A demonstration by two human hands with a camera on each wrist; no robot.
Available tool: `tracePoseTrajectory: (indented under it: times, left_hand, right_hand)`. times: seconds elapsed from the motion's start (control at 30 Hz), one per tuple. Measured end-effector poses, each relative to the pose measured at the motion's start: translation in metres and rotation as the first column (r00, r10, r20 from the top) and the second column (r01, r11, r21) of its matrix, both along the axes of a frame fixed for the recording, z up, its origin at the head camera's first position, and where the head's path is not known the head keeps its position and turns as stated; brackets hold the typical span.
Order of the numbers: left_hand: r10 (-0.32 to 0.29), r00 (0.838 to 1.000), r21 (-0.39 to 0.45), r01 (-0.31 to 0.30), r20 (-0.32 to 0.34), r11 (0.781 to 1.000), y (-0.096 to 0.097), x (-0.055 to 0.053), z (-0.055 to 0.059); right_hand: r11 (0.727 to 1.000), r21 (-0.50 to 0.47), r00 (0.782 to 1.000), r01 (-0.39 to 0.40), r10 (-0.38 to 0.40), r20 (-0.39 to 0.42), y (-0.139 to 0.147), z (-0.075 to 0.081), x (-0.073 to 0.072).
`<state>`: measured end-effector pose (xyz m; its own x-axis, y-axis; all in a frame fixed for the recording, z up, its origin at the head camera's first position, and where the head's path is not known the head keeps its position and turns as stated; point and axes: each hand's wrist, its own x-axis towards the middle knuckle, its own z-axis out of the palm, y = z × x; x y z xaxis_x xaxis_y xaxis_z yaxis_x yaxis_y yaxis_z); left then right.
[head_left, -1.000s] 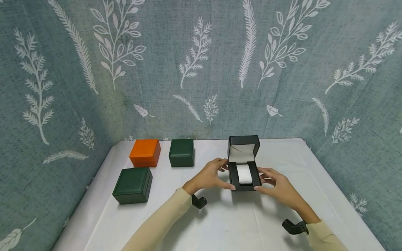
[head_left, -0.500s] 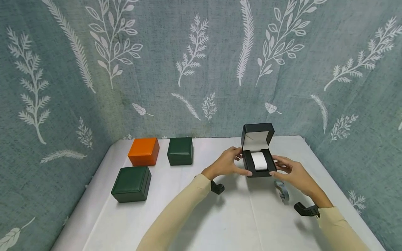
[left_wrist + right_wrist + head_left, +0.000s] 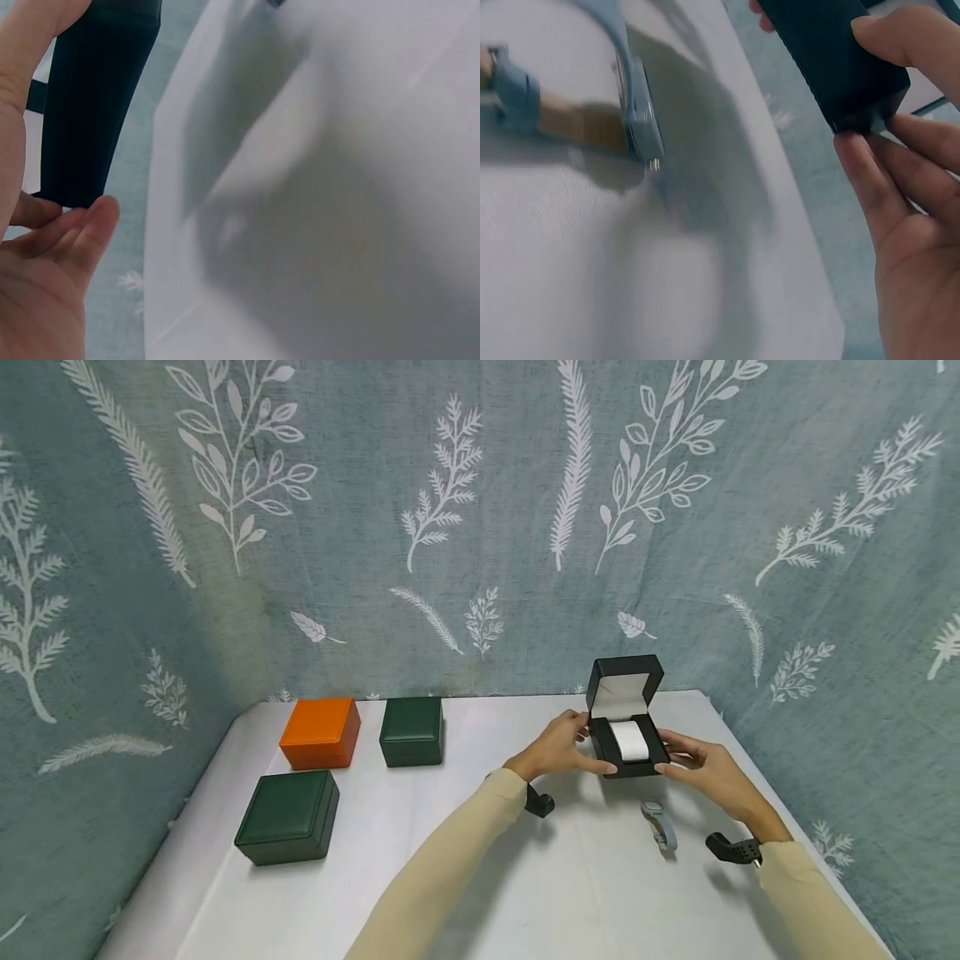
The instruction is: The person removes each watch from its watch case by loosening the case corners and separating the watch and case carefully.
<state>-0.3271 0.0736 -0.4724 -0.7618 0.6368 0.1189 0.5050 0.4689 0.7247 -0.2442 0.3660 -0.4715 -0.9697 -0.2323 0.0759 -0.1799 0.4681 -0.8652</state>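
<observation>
A black watch box (image 3: 637,769) with its lid raised is held between both hands toward the back right of the table. Inside it sits a white cushion (image 3: 628,741). My left hand (image 3: 561,747) grips the box's left side, thumb at the front and fingers farther back. The right side is gripped by my right hand (image 3: 708,774) in the same way. In the left wrist view the box (image 3: 94,105) shows a dark wall above the table. Below the right hand, a wristwatch (image 3: 659,828) with a light blue strap lies on the table, large in the right wrist view.
To the left stand an orange box (image 3: 320,733), a small dark green box (image 3: 412,732) and a larger dark green box (image 3: 287,817), all with lids down. Patterned blue-green cloth (image 3: 525,635) hangs behind the white table (image 3: 577,893) and along its sides.
Both hands have carried the open watch box to the right and farther back. The wristwatch, hidden at first, now shows in front of it. The head view has shifted slightly.
</observation>
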Motion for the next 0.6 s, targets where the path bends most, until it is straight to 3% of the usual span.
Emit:
tracePoseTrajectory:
  times: [0.2, 0.6]
  left_hand:
    - [0.012, 1.000, -0.058, -0.012, 0.002, 0.998, 0.014, -0.010, -0.006]
    - [0.067, 0.992, -0.071, -0.060, 0.108, 0.996, 0.030, -0.024, -0.024]
  right_hand:
    - [0.999, -0.033, 0.999, 0.002, -0.001, 0.042, 0.011, -0.010, -0.011]
    - [0.997, -0.072, 0.995, 0.018, -0.011, 0.103, 0.022, -0.028, -0.029]
